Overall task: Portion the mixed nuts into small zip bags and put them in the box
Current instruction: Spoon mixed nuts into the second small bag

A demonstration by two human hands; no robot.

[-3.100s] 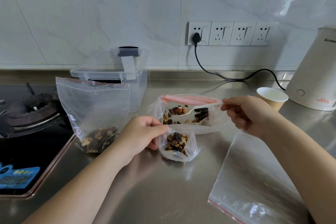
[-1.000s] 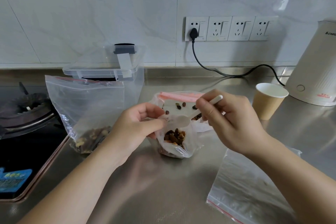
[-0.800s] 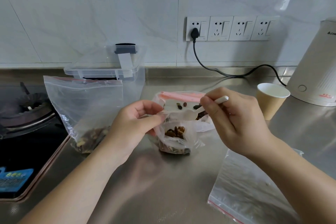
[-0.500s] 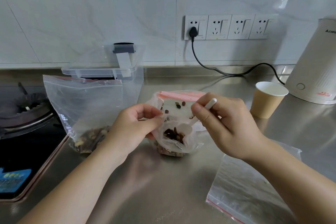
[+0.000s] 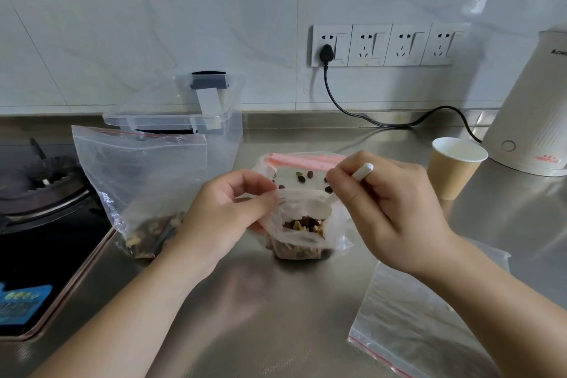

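- Left hand (image 5: 224,212) pinches the rim of a small bag (image 5: 303,233) of nuts at frame centre on the bench (image 5: 245,316).
- Right hand (image 5: 386,209) grasps a white spoon (image 5: 362,170), its bowl dipped into that bag.
- Box (image 5: 184,120) sits upper left, behind a big bag (image 5: 141,181).

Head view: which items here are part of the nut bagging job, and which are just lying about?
In use:
small zip bag, held open by the left hand
white spoon, in the right hand
nut supply bag
big bag of nuts
clear box
empty zip bag

Lying about:
paper cup
kettle
gas hob
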